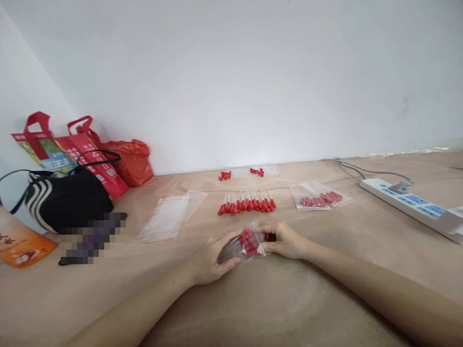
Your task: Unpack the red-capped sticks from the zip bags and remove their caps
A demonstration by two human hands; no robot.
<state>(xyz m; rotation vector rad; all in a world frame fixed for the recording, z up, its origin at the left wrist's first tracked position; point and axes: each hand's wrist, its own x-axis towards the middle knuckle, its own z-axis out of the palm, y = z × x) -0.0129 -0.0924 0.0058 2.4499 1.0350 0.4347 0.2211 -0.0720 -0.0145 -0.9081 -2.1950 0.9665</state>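
A clear zip bag (249,243) with several red-headed pieces inside lies between my two hands, just above the table front. My left hand (211,258) wraps round its left end, thumb below and fingers above. At the opposite end, my right hand (284,239) pinches the bag's edge between thumb and fingers. Beyond them is a row of thin pale sticks with red heads (248,205). Flat zip bags (168,217) lie to the left of that row. To its right are filled zip bags (318,196) with red-headed sticks inside.
Small groups of red-headed pieces (224,175) and a flat clear bag (269,170) lie near the wall. A white power strip (412,202) with a plugged-in grey cable is at right. A black bag (77,195), red bags (126,161) and an orange pouch (25,243) stand at left.
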